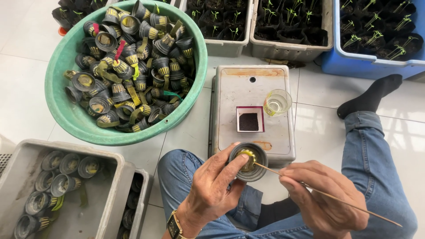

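My left hand holds a small grey round net pot with a yellow sponge plug in its middle, thumb on the rim. My right hand pinches a thin wooden stick, whose tip touches the plug in the pot. Both hands hover above my lap in blue jeans. Just beyond the pot, a grey upturned box carries a small square dish of dark seeds and a clear glass of water.
A green basin at upper left holds several grey net pots with yellow plugs. Grey trays at lower left hold more pots. Crates of seedlings in black pots and a blue crate line the far edge. My socked foot rests on white tiles.
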